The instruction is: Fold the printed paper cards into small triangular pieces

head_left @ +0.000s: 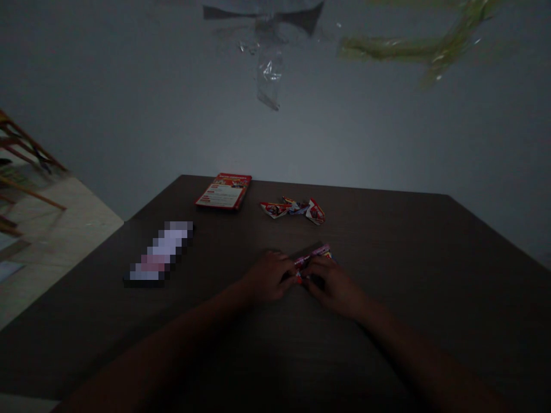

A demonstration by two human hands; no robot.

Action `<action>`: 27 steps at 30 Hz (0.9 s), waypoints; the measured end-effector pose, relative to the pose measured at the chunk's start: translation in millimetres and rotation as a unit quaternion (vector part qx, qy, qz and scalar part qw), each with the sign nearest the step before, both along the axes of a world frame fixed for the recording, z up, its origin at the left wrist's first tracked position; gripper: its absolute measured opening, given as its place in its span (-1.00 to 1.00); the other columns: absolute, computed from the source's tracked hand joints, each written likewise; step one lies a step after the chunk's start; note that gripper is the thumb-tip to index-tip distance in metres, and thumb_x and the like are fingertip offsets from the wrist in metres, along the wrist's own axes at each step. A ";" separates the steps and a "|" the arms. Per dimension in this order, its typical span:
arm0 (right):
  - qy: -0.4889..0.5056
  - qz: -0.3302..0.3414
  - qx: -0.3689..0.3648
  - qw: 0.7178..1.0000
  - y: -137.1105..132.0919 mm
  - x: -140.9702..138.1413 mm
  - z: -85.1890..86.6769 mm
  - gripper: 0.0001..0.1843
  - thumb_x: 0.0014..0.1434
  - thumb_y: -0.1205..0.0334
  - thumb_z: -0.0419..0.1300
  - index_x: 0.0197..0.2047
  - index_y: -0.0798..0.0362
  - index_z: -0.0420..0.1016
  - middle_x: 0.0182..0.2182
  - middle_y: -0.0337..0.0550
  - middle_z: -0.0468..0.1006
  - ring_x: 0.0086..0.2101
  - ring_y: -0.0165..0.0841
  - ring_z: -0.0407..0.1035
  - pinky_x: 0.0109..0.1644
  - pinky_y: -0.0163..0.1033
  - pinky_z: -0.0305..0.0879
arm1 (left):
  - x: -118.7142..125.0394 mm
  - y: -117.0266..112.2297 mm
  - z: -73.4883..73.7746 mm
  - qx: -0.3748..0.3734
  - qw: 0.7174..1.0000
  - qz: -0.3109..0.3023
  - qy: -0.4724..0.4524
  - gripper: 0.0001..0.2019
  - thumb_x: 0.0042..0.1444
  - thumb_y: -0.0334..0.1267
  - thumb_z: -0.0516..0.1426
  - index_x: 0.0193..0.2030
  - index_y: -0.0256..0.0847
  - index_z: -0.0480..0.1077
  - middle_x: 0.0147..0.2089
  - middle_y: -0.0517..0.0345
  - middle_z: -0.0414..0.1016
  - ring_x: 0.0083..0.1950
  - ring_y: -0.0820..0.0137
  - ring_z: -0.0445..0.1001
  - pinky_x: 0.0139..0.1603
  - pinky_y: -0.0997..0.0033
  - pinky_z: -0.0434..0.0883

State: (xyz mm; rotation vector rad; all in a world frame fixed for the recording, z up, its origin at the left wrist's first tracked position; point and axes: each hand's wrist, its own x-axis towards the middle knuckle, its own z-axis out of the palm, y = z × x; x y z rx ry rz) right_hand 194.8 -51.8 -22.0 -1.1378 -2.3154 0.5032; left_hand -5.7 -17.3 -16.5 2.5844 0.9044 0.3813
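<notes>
My left hand and my right hand meet over a folded piece of printed paper on the table. The paper is pink, red and yellow, and my fingers cover much of it. My left fingers close on its left end, with the thumb near the front. My right fingers bend over its middle and right side. Just beyond lies a folded, twisted paper piece with red, white and blue print, touched by neither hand. A stack of red and white leaflets lies farther back on the left.
A phone with a blurred-out screen lies on the left of the dark table. The table's back edge runs along a pale wall with tape on it. Wooden furniture stands on the floor at far left.
</notes>
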 end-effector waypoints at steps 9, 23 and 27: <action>0.023 -0.013 -0.022 0.999 0.1 -3.1 1.7 -0.84 0.07 0.44 0.12 -0.31 0.02 0.45 -0.27 -0.13 0.49 -0.19 -0.29 0.34 -0.09 -0.16 0.24 | 2.1 1.4 -1.1 -0.012 0.999 0.034 -0.003 -0.92 0.10 -0.27 0.09 -0.30 -0.20 0.37 -0.34 0.17 0.47 -0.27 0.37 0.41 -0.22 0.41 0.24; 0.021 -0.100 -0.023 0.995 3.6 -13.3 -10.0 -0.91 0.03 0.24 0.24 -0.39 0.04 0.40 -0.35 -0.15 0.48 -0.30 -0.30 0.37 -0.17 -0.20 0.24 | -1.4 0.0 5.9 -0.084 0.994 0.071 -0.025 -0.76 0.02 -0.27 0.14 -0.14 -0.19 0.27 -0.26 0.16 0.47 -0.25 0.37 0.42 -0.30 0.45 0.26; 0.019 -0.123 -0.025 0.992 6.1 -16.8 -14.1 -0.89 0.01 0.22 0.26 -0.44 0.04 0.40 -0.40 -0.17 0.50 -0.33 -0.31 0.37 -0.21 -0.22 0.23 | -3.2 0.2 5.5 -0.142 0.984 0.095 -0.044 -0.65 -0.04 -0.33 0.16 -0.08 -0.18 0.19 -0.35 0.24 0.46 -0.35 0.41 0.42 -0.40 0.50 0.23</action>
